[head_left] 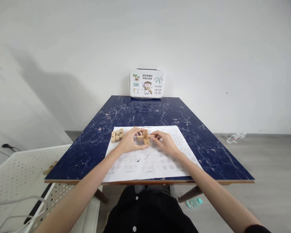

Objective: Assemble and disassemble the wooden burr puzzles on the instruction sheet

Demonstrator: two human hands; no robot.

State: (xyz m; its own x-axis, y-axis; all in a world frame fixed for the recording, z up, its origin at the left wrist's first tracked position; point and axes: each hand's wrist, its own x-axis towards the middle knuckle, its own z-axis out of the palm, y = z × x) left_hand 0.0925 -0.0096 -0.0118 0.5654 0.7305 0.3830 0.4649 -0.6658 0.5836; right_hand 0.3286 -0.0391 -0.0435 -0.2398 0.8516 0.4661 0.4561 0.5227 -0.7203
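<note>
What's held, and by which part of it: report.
The wooden puzzle: left fingers around its left side, right fingers at its right end.

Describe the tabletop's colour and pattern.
The tabletop is dark blue with pale marble-like veining, seen in the head view.

Blocks [116,136] crowd the left hand [130,141]; rightward lies open table [195,134].

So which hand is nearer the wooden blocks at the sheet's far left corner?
Left. The left hand is just right of the wooden blocks; the right hand is farther right, beyond the wooden assembly.
</note>
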